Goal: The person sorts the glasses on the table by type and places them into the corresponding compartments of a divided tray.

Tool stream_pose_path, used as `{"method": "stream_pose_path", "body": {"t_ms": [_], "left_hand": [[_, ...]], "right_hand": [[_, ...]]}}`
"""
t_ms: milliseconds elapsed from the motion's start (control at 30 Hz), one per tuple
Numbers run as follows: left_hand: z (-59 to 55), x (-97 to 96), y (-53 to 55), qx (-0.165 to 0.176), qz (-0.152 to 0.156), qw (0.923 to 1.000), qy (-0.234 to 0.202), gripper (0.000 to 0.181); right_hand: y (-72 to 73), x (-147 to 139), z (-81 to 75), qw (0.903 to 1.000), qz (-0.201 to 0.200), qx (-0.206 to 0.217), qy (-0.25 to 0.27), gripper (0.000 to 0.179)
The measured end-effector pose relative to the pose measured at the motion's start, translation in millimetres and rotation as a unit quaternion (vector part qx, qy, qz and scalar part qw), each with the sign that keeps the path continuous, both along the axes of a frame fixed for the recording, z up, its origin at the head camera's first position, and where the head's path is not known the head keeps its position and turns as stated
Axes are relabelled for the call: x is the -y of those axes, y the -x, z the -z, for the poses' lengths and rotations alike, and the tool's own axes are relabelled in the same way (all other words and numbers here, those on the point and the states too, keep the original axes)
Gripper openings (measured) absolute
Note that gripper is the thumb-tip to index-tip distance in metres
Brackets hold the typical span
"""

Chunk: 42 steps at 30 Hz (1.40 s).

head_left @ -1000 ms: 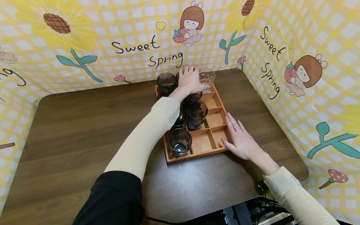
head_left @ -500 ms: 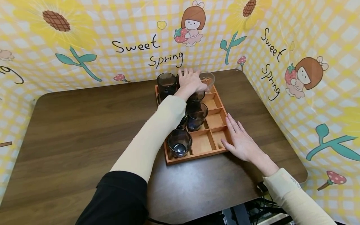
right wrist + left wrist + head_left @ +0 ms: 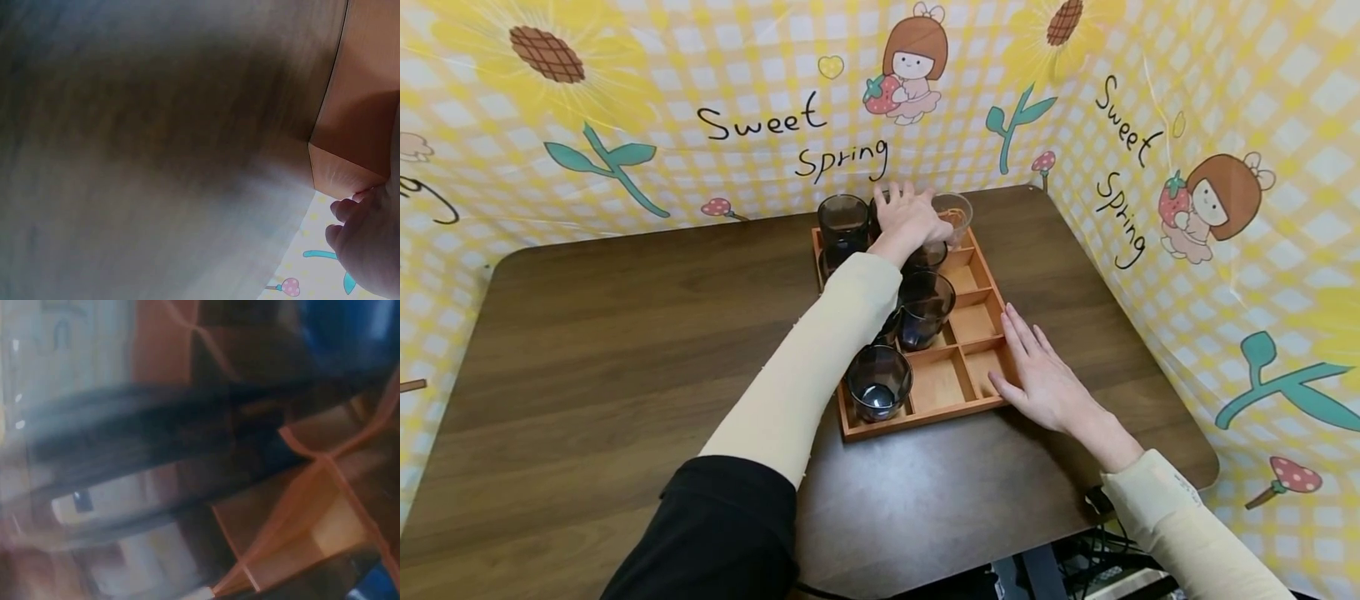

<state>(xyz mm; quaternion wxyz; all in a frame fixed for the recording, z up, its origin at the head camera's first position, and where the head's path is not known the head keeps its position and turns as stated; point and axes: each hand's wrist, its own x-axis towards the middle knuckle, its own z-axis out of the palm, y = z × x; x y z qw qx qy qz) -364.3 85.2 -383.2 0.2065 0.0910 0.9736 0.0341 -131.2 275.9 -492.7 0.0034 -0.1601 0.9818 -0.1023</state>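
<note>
A wooden tray (image 3: 958, 404) with square compartments bears several dark tinted glasses, one dark glass (image 3: 880, 383) in its front left compartment. My left hand (image 3: 910, 218) reaches over the back row with fingers spread and straight, on top of a dark glass that it mostly hides; I cannot tell how firmly it touches. Right of its thumb stands a clear glass (image 3: 957, 218) in the back right corner. My right hand (image 3: 1045, 379) rests on the tray's front right corner, straight fingers along the outer side, thumb at the front compartment. Blurred glass edges fill much of the left wrist view.
A brown wooden table (image 3: 625, 375) carries the tray near its right end. Patterned yellow cloth (image 3: 760, 67) hangs behind and to the right. Cables (image 3: 1105, 550) and dark equipment lie below the front edge.
The left hand has shifted slightly right and nearer, then stayed almost still. The clear glass's rim sits a little lower than a second ago. The right hand has not moved.
</note>
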Motion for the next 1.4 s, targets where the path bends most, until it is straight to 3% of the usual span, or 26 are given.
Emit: {"method": "stream_pose_path", "body": {"t_ms": [333,967,1400], "left_hand": [[1.4,1.5,-0.3,0.0,-0.003,1.0,0.006,0.098],[9.9,3.8,-1.2,-0.036,0.005,0.9993,0.005,0.101],[5.7,1.7,-6.7,-0.029,0.018,0.9991,0.024,0.099]], "right_hand": [[0.6,2,0.6,1.0,-0.002,0.003,0.005,0.09],[1.8,2,0.6,1.0,-0.004,-0.006,0.004,0.091],[-0.5,2,0.8,0.9999,-0.003,-0.009,0.008,0.09]]}}
